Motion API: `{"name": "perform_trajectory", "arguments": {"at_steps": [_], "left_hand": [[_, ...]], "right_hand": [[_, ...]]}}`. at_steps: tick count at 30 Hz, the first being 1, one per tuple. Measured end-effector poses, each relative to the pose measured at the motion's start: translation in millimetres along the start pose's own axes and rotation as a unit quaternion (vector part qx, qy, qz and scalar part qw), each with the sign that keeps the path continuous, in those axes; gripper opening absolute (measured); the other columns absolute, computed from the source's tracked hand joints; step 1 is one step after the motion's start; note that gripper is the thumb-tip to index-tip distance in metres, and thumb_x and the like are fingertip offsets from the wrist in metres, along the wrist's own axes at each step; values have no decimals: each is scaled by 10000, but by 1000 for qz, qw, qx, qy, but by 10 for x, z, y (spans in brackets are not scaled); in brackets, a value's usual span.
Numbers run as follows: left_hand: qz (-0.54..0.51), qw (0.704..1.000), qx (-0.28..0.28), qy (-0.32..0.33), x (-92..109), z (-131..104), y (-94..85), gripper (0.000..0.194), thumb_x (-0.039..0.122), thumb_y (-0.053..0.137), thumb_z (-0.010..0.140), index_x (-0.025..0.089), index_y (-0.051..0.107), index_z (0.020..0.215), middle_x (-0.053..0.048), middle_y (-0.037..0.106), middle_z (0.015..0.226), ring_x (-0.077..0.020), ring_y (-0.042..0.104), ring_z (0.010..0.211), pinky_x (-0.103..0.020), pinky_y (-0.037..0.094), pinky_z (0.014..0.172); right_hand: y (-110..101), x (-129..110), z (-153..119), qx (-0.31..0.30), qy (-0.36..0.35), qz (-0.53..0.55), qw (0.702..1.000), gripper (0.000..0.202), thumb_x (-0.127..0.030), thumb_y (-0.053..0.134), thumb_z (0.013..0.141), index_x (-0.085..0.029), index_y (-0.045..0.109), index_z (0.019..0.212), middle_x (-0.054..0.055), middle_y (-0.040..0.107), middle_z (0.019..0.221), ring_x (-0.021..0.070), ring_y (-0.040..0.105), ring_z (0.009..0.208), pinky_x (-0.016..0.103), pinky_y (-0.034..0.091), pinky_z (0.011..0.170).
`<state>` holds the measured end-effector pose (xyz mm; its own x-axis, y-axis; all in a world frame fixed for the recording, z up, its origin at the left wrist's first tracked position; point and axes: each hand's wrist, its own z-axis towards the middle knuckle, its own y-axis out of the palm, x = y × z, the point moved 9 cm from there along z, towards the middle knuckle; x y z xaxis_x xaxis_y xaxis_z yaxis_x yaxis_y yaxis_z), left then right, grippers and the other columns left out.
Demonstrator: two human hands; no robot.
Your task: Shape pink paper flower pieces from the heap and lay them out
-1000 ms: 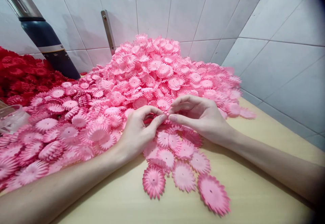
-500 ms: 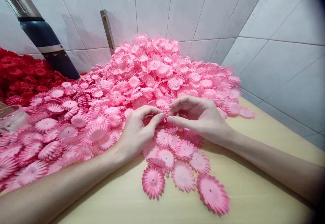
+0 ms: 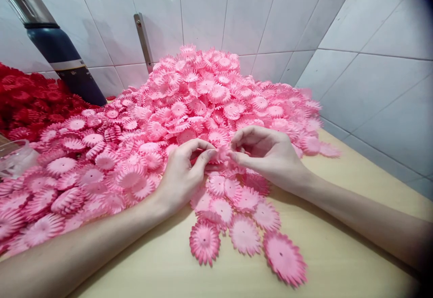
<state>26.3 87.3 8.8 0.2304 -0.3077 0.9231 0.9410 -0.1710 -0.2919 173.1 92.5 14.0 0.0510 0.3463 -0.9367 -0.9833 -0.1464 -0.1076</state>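
Between my two hands is a pink petal disc (image 3: pixel 223 153) with a fringed edge, blurred and partly covered by fingers. My left hand (image 3: pixel 189 171) pinches its left side between thumb and forefinger. On the other side my right hand (image 3: pixel 270 153) has its thumb and fingertips closed at the disc's edge. Just below the hands, several loose petal discs (image 3: pixel 244 234) lie flat on the table (image 3: pixel 152 262), some with a small dark hole in the centre. Behind the hands rises a big heap of pink petal discs (image 3: pixel 206 86).
A dark blue flask (image 3: pixel 64 50) with a steel cap leans at the back left beside a heap of red petal discs (image 3: pixel 30 99). A clear plastic container (image 3: pixel 16 158) sits at the left edge. White tiled walls (image 3: pixel 209 14) bound the table, with a metal strip (image 3: pixel 143 41) against them.
My hands have drawn slightly apart; the right one shifted a little to the right. A pink petal disc now shows between the fingertips, which were nearly touching before.
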Motion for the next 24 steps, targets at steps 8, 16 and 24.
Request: {"name": "perform_trajectory", "arguments": {"at_steps": [8, 16, 24], "left_hand": [[-30, 996, 85, 30, 106, -42, -122, 120, 266, 583, 873, 170, 613, 808, -5, 608, 784, -115, 564, 724, -215, 547, 667], [-138, 985, 101, -29, 19, -26, -136, 149, 289, 617, 850, 162, 567, 789, 2, 558, 792, -107, 567, 709, -231, 576, 652], [-31, 999, 21, -19, 20, -4, -37, 217, 357, 613, 861, 160, 699, 891, -60, 716, 923, -183, 668, 846, -289, 568, 768]], "right_hand": [[-169, -3, 15, 107, -16, -38, 993, 169, -71, 665, 650, -189, 589, 744, 5, 618, 746, 126, 545, 634, 265, 421, 547], [-293, -119, -23, 168, -67, -137, 974, 195, -50, 587, 696, -219, 644, 775, 9, 619, 783, 135, 501, 629, 295, 405, 568], [1, -385, -102, 63, -188, -249, 948, 149, -287, 772, 736, -235, 665, 825, 58, 606, 907, 227, 574, 903, 407, 474, 810]]}}
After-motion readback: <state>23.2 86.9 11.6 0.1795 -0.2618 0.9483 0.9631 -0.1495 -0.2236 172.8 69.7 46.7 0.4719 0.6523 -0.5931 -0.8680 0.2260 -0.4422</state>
